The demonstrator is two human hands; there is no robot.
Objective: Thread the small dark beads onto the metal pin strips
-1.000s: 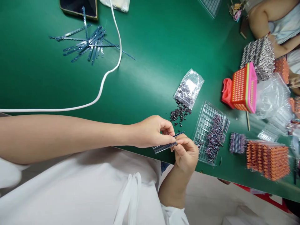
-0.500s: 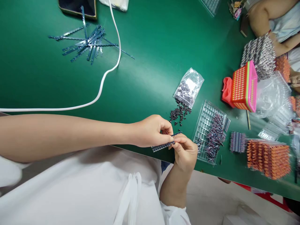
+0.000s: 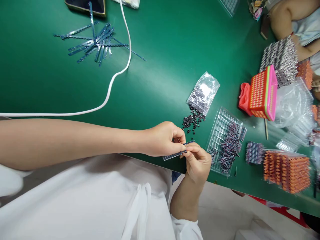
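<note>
My left hand (image 3: 160,138) reaches in from the left, its thumb and fingers pinched on a narrow dark blue strip (image 3: 172,155) with a row of small light marks. My right hand (image 3: 198,163) meets it from the lower right, thumb and forefinger closed on the same strip near its middle. Fingertips of both hands touch or nearly touch there and hide part of the strip. Something thin and reddish shows by the left fingertips, too small to name. Just beyond the hands lie loose small black beads-like parts (image 3: 193,119), spilled from a clear plastic bag (image 3: 203,93).
Right of the hands stands a clear compartment tray (image 3: 217,133) with thin-wired parts (image 3: 230,143). Farther right are orange stacked pieces (image 3: 286,170) and a red basket (image 3: 261,93). Blue notched strips (image 3: 100,41), a white cable (image 3: 108,90) and a phone (image 3: 87,6) lie left. Another person's arm (image 3: 282,20) rests top right.
The view has shifted slightly, so the table things sit a little further right. Both hands keep the same hold on the strip, with barely any movement.
</note>
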